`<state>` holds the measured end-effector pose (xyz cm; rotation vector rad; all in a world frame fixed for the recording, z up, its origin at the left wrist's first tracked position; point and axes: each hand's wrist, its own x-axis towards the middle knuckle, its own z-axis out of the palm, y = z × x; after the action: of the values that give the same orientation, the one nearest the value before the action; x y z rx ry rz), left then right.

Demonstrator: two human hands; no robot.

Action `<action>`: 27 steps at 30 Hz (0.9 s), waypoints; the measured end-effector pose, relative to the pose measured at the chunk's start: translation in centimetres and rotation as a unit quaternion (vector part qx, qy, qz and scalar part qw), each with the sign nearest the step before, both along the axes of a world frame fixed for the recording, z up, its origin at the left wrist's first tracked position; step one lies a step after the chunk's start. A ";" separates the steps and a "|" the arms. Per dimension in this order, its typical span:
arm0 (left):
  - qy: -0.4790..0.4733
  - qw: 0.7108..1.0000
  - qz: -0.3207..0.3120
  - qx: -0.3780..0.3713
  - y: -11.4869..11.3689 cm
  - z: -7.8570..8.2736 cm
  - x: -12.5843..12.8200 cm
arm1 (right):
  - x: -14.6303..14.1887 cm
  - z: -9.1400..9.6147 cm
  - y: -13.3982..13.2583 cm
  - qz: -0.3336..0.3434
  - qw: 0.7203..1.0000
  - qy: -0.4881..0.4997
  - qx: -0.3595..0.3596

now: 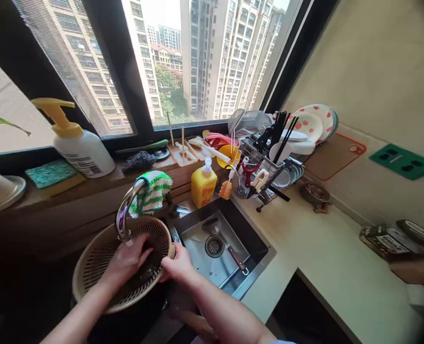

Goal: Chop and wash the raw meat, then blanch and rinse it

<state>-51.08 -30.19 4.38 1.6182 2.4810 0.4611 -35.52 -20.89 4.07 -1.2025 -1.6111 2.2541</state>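
A tan plastic colander is tilted over the left part of the sink, below the curved chrome faucet. My right hand grips its right rim, thumb on the outer edge. Inside the colander, just under the spout, my left hand is closed with its fingers curled. What those fingers hold, if anything, is hidden. Dark, wet-looking contents lie at the bottom of the colander and cannot be made out. A green-and-white striped cloth is draped over the faucet.
In the right sink basin lies a tool with a brown handle. Behind stand a yellow soap bottle and a white pump bottle. A loaded dish rack occupies the counter; a jar lies far right.
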 end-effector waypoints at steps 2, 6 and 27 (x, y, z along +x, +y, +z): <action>0.005 1.000 0.000 0.003 -0.7 0.6 0.0 | 0.1 0.5 -0.2 0.015 1.000 0.005 -0.011; -0.004 1.000 0.012 -0.028 -2.1 2.4 0.3 | 0.6 1.5 -0.3 0.047 0.998 0.028 0.006; 0.010 0.995 -0.043 -0.087 -1.9 4.3 3.4 | 0.5 1.9 -0.3 0.079 0.996 0.024 -0.044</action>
<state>-47.73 -32.05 8.66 1.6581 2.3780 0.2123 -35.02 -21.16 5.95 -1.0663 -1.6605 2.4536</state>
